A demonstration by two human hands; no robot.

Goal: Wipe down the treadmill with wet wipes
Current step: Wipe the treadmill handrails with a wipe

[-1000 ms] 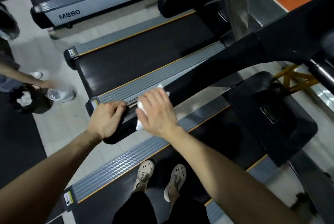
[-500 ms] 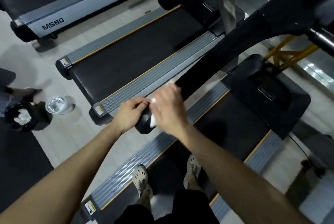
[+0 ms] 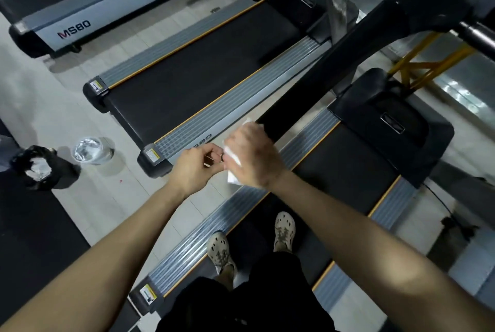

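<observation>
**Treadmill: wipe wrapped over the handrail's end**

The treadmill I am working on lies under my shoes, its belt running away toward the black motor cover. My right grip is closed over a white wipe, which is folded around the lower end of the black handrail. The cloth shows above the knuckles and below the heel of the hand. I judge the wrap is meant to reach right round the tip, where palms usually land.

My left grip sits just beside it, fingers curled toward the wipe's edge. I cannot tell whether it pinches the cloth or holds nothing. I reckon it is there to steady or turn the wipe.

A clear cup and a black bag stand on the floor to the left, well apart, probably kept handy for rubbish.
</observation>
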